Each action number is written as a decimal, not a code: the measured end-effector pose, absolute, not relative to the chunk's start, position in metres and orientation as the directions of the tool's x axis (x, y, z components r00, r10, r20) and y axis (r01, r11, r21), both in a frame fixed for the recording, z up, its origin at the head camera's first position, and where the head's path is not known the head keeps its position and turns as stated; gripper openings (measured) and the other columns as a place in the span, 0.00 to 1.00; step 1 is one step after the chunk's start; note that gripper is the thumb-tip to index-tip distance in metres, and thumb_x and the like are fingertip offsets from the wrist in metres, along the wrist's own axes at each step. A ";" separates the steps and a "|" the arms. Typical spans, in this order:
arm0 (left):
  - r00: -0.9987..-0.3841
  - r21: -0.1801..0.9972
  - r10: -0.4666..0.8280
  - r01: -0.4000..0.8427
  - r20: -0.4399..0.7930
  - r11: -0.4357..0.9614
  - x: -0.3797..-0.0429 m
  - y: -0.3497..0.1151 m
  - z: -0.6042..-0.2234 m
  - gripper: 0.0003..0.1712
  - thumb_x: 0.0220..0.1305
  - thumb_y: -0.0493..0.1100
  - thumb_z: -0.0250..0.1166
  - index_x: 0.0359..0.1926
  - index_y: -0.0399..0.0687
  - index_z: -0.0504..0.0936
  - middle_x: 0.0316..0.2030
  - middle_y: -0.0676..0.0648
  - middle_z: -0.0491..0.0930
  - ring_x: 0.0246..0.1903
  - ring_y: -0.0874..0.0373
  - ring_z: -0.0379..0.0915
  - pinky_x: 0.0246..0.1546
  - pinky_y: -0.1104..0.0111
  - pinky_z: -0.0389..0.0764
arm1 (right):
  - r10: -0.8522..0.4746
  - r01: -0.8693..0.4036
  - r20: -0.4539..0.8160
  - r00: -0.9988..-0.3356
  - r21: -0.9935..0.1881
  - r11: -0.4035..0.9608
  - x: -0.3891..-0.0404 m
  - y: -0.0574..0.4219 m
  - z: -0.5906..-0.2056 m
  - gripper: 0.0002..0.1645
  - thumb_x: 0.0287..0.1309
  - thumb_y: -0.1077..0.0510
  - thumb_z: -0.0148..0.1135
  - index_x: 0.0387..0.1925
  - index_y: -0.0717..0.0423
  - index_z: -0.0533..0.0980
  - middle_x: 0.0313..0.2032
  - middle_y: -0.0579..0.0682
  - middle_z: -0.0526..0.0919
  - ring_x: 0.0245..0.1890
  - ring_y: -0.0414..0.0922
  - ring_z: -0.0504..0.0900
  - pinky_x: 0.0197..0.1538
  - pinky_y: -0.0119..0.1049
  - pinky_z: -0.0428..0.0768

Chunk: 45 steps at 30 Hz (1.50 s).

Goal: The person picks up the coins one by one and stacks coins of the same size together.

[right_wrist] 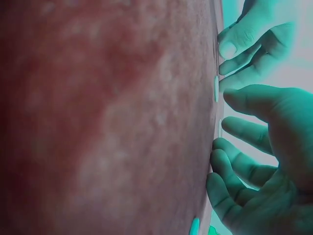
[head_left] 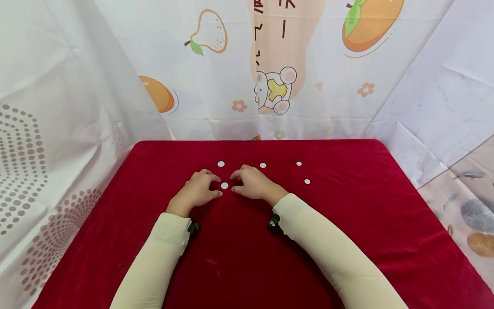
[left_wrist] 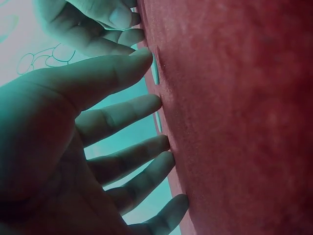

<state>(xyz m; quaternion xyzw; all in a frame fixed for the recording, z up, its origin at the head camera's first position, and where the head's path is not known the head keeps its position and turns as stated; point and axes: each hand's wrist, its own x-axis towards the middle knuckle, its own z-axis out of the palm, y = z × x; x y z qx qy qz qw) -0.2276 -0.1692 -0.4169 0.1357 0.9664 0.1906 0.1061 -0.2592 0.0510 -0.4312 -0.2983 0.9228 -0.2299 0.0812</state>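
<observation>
A flat white disc (head_left: 224,185) lies on the red cloth between my two hands. My left hand (head_left: 198,189) is just left of it, thumb and index finger spread and apart from the disc. On the other side my right hand (head_left: 254,183) has its thumb and fingers bent loosely towards the same disc, holding nothing. In the left wrist view, the left hand's fingertips (left_wrist: 168,159) are at the cloth. The right wrist view has the right hand (right_wrist: 274,156) in a similar pose, with a thin disc edge (right_wrist: 216,88) near its thumb.
Behind the hands lie a second white disc (head_left: 221,164) and a third disc (head_left: 263,165). Further right are a far disc (head_left: 299,163) and a nearer disc (head_left: 307,181). The red cloth (head_left: 247,257) covers the table, with a printed curtain (head_left: 320,116) behind it.
</observation>
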 end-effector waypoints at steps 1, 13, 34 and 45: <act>-0.940 0.393 0.302 0.221 -0.157 0.893 -0.228 -0.169 -0.416 0.28 0.65 0.48 0.73 0.64 0.45 0.81 0.67 0.37 0.71 0.65 0.37 0.66 0.60 0.34 0.73 | -0.584 -0.510 -0.020 -0.811 -0.466 0.723 -0.260 0.050 -0.431 0.21 0.66 0.50 0.70 0.59 0.49 0.83 0.49 0.47 0.81 0.47 0.42 0.78 0.53 0.38 0.80; -0.940 0.367 0.298 0.221 -0.168 0.904 -0.226 -0.168 -0.417 0.30 0.64 0.47 0.73 0.66 0.47 0.81 0.69 0.36 0.68 0.68 0.35 0.63 0.59 0.34 0.73 | -0.558 -0.479 -0.080 -0.826 -0.425 0.768 -0.261 0.040 -0.432 0.24 0.65 0.48 0.71 0.61 0.43 0.82 0.49 0.48 0.78 0.45 0.42 0.74 0.51 0.37 0.79; -0.946 0.386 0.293 0.219 -0.142 0.896 -0.225 -0.163 -0.419 0.23 0.63 0.44 0.74 0.60 0.54 0.86 0.66 0.38 0.72 0.66 0.36 0.66 0.56 0.31 0.74 | -0.548 -0.466 -0.075 -0.833 -0.439 0.768 -0.261 0.037 -0.431 0.19 0.63 0.50 0.73 0.55 0.40 0.87 0.46 0.42 0.86 0.51 0.42 0.75 0.56 0.38 0.78; -0.954 0.398 0.278 0.214 -0.110 0.892 -0.225 -0.160 -0.418 0.17 0.62 0.43 0.75 0.53 0.56 0.90 0.65 0.41 0.76 0.65 0.36 0.68 0.54 0.32 0.75 | -0.485 -0.377 -0.083 -0.871 -0.521 0.766 -0.261 0.035 -0.427 0.13 0.60 0.52 0.76 0.47 0.41 0.90 0.46 0.42 0.88 0.55 0.44 0.77 0.60 0.41 0.79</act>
